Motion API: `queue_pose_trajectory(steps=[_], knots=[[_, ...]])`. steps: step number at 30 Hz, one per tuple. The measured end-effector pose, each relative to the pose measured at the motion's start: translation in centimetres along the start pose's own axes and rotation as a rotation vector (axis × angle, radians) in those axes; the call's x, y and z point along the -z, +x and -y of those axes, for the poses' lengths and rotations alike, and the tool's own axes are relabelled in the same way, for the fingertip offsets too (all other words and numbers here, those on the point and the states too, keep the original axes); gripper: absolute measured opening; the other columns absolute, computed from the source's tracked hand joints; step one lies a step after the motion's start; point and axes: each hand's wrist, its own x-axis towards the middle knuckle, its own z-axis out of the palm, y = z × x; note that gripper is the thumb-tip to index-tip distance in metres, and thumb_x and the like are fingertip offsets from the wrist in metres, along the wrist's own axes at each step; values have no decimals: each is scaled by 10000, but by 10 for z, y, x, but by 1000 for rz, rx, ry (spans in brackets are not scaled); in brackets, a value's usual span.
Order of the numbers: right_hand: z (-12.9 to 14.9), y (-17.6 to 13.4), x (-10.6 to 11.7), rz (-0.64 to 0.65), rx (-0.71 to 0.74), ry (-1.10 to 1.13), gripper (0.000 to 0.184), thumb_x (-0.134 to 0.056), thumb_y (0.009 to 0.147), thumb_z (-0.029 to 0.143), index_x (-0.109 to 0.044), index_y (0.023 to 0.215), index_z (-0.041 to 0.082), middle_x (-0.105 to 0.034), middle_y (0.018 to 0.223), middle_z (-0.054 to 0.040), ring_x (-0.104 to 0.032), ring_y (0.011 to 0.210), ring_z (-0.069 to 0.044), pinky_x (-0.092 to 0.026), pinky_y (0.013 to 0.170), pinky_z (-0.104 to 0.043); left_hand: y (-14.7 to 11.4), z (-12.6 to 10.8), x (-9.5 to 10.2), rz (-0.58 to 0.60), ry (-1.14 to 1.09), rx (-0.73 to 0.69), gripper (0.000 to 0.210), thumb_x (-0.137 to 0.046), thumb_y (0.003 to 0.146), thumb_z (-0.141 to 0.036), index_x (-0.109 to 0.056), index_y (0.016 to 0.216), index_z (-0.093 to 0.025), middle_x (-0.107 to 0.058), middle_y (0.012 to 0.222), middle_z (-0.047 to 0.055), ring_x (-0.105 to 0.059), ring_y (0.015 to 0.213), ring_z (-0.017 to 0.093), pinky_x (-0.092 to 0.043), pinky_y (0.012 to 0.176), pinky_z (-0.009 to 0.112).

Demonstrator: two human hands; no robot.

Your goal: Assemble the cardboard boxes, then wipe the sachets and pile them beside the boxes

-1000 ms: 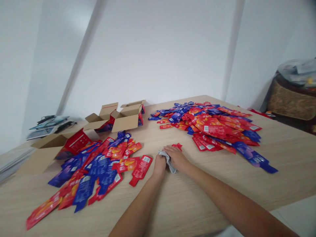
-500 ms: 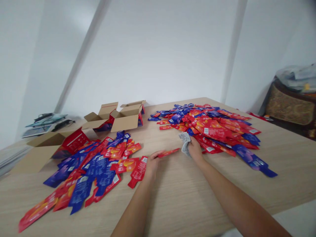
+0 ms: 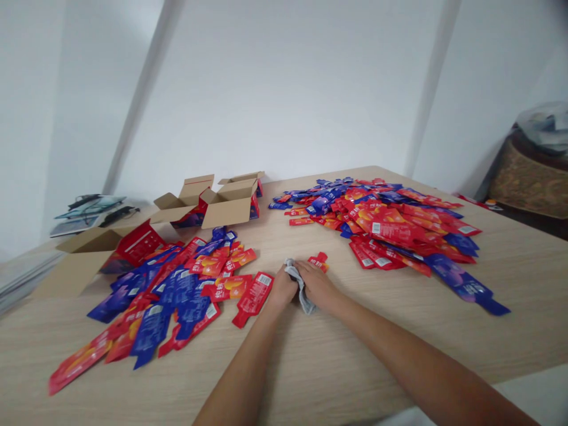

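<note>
My left hand [image 3: 283, 287] and my right hand [image 3: 316, 286] meet at the middle of the table. A crumpled grey cloth [image 3: 304, 300] hangs from the closed fingers of my right hand. Just past that hand shows the spouted end of a red pouch [image 3: 320, 261] with orange print; the rest of it is hidden behind my hands. My left fingers are closed at its covered end, under the cloth. Close by my left wrist lies another red pouch [image 3: 254, 294], back side up with a barcode.
Red and blue pouches [image 3: 177, 302] lie spread at left, and a larger heap [image 3: 381, 222] is at right. Open cardboard boxes [image 3: 228, 213] stand behind the left ones. Papers and masks [image 3: 91, 212] are stacked at far left. A patterned brown chair [image 3: 530, 174] stands beyond the table [image 3: 355, 361].
My right hand has moved left with the cloth, from beside the right heap to my left hand. The red pouch is now mostly covered by the hands and cloth.
</note>
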Motion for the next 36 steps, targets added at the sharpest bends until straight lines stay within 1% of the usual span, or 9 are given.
queue_pose_trajectory(steps=[3, 7, 12, 19, 25, 27, 30, 34, 36], knots=[[-13, 6, 9, 45, -103, -134, 504, -405, 785, 77, -483, 1283, 83, -486, 1336, -151, -400, 1256, -231, -261, 1070, -376, 3, 3, -2, 60, 49, 36, 374, -564, 545, 19, -636, 855, -177, -665, 855, 37, -591, 864, 212, -454, 824, 325], [-39, 12, 30, 80, -339, -315, 456, -346, 842, 83, -499, 1271, 109, -487, 1342, -131, -408, 1249, -209, -264, 1046, -340, 2, 11, -4, 58, 102, 231, 493, -601, 579, 4, -582, 1054, -129, -628, 749, -10, -583, 684, 133, -464, 637, 231], [-62, 4, 47, 38, -483, -473, 431, -326, 865, 96, -508, 1255, 85, -502, 1321, -150, -433, 1214, -246, -300, 993, -355, -2, 13, 0, 52, 46, 319, 440, -613, 614, -8, -586, 1036, -128, -596, 653, -36, -545, 579, 92, -424, 531, 190], [-66, -5, 49, -34, -497, -416, 455, -365, 813, 57, -528, 1231, 129, -571, 1242, -109, -481, 1132, -231, -349, 905, -321, -4, 6, 2, 160, -153, 417, 166, -589, 742, -203, -584, 901, -158, -535, 488, -55, -459, 405, 76, -354, 408, 190], [-54, 0, 40, -15, -314, -330, 445, -393, 791, 50, -553, 1200, 124, -589, 1202, -101, -484, 1098, -212, -305, 955, -287, -15, -5, -11, 324, -252, 397, 124, -614, 691, -263, -586, 756, -161, -495, 427, -65, -374, 324, 53, -232, 337, 174], [-52, 1, 39, -31, -310, -293, 448, -392, 787, 43, -554, 1196, 124, -593, 1188, -101, -484, 1095, -205, -310, 950, -276, -16, -8, -10, 337, -300, 375, 128, -609, 682, -272, -580, 716, -153, -493, 437, -60, -359, 327, 48, -217, 334, 173], [-53, 0, 42, -71, -367, -234, 448, -375, 790, 33, -549, 1194, 123, -600, 1166, -102, -496, 1080, -192, -327, 929, -261, -11, -10, 8, 103, -412, 306, 167, -626, 672, -291, -555, 733, -153, -467, 438, -74, -348, 337, 41, -226, 351, 165], [-56, -2, 49, -75, -413, -195, 448, -355, 796, 29, -545, 1190, 122, -604, 1153, -101, -507, 1070, -193, -342, 908, -258, 1, -7, 41, -452, -715, 66, 247, -632, 688, -351, -492, 786, -172, -561, 577, -43, -498, 460, 59, -369, 467, 165], [-56, -2, 50, -72, -417, -182, 439, -360, 795, 34, -552, 1179, 124, -609, 1141, -100, -508, 1070, -195, -346, 903, -258, 5, -1, 48, -555, -738, 49, 282, -606, 716, -401, -485, 840, -178, -634, 727, 13, -583, 571, 89, -459, 591, 222]])
